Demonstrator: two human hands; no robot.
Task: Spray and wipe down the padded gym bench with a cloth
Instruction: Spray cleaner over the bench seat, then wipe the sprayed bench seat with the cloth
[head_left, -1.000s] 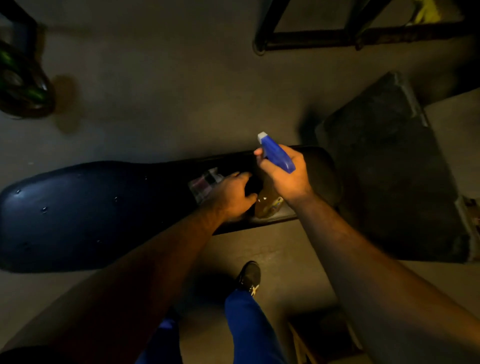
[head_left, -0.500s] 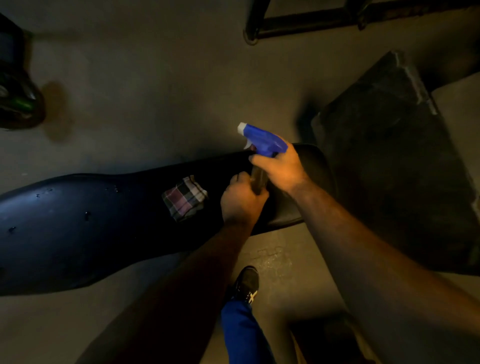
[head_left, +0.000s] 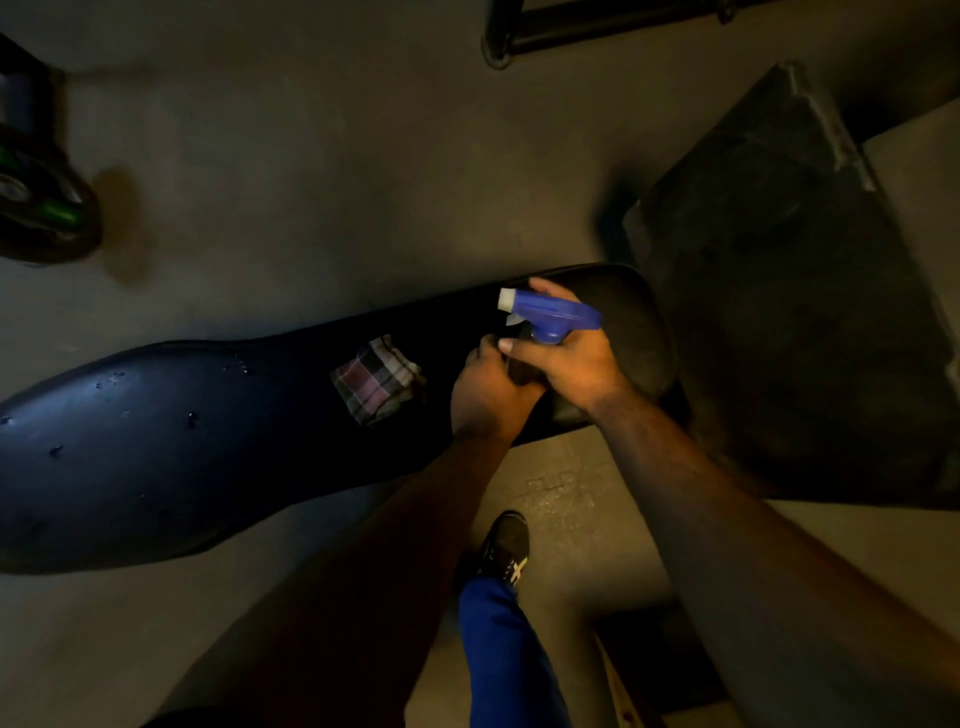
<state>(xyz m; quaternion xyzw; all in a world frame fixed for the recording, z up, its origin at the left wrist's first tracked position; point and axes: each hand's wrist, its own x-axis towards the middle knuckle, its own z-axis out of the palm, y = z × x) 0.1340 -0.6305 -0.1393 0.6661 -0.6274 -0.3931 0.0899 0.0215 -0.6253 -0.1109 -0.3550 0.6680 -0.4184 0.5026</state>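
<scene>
A long black padded bench (head_left: 171, 447) lies across the view, with droplets on its left part. A folded plaid cloth (head_left: 378, 378) rests on the pad near its middle, touched by neither hand. My right hand (head_left: 571, 358) grips the neck of a spray bottle (head_left: 550, 314) with a blue head and white nozzle that points left. My left hand (head_left: 491, 392) is closed around the bottle's lower body, which is mostly hidden behind both hands. Both hands hover over the bench's right end.
A dark slanted pad (head_left: 789, 312) stands right of the bench. A metal frame bar (head_left: 597, 31) runs along the top. A dark weight with green marks (head_left: 36, 202) sits on the floor at far left. My shoe (head_left: 506, 548) is below the bench.
My left hand has left the cloth on the pad and closed on the bottle's body. The spray head has turned so that its nozzle points left.
</scene>
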